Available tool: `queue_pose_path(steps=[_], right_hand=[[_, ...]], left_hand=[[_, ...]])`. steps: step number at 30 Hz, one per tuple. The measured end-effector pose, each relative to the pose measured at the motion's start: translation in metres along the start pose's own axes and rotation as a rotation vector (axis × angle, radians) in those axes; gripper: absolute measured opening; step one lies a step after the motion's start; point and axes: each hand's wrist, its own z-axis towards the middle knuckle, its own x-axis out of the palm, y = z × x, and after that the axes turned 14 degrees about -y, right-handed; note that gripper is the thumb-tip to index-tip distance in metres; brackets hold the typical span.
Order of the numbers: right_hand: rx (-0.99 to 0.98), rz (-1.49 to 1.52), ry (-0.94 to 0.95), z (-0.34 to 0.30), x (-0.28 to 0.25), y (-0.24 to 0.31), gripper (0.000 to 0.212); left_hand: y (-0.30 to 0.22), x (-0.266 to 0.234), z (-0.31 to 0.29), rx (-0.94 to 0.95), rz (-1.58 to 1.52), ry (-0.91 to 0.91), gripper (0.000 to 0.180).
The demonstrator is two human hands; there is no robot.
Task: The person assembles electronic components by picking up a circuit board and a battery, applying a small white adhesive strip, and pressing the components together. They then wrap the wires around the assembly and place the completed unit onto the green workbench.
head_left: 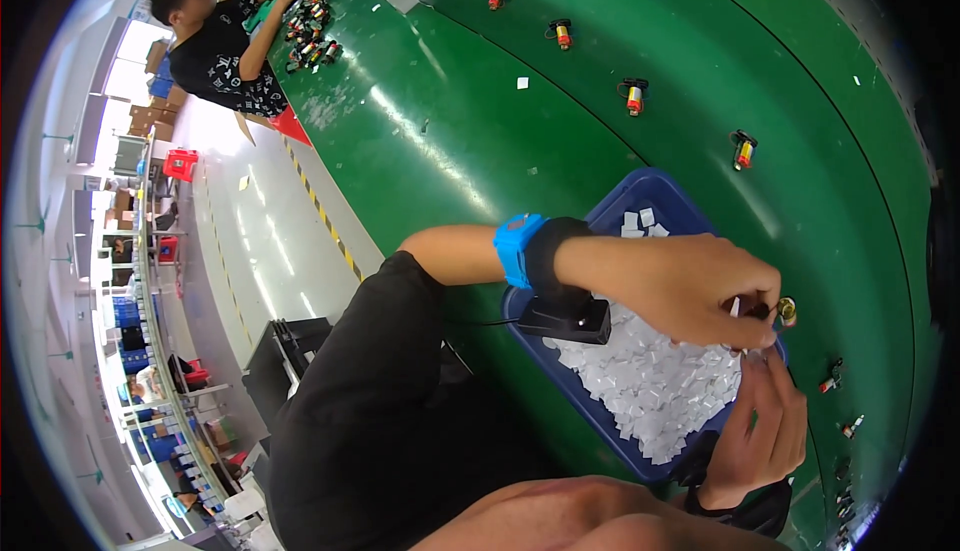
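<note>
A worker's right hand and left hand meet above a blue bin of white paper slips, fingers pinched on what appears to be a small battery part. A loose pinch could drop it among the slips; similar parts dot the green counter beyond.

Both hands crowd the far corner of the blue plastic bin heaped with small white paper slips. Beyond it the glossy green conveyor belt lies mostly open, dotted only by small red-and-yellow cylindrical parts spaced well apart
</note>
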Motion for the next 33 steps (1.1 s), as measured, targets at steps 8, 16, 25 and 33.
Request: queue_pose_path(steps=[8, 16, 25, 33], right_hand=[[0.870, 0.392, 0.051, -0.013, -0.001, -0.003, 0.006], [0.709, 0.177, 0.146, -0.017, 0.003, -0.022, 0.011], [0.972, 0.655, 0.027, -0.007, 0.000, -0.007, 0.025], [0.651, 0.477, 0.102, -0.018, 0.001, -0.008, 0.023]], left_hand=[[0.016, 0.016, -0.005, 0.442, 0.465, -0.182, 0.019], [0.015, 0.013, -0.005, 0.577, 0.528, -0.278, 0.014], [0.019, 0.015, -0.011, 0.601, 0.559, -0.189, 0.014], [0.017, 0.014, -0.011, 0.454, 0.518, -0.155, 0.016]])
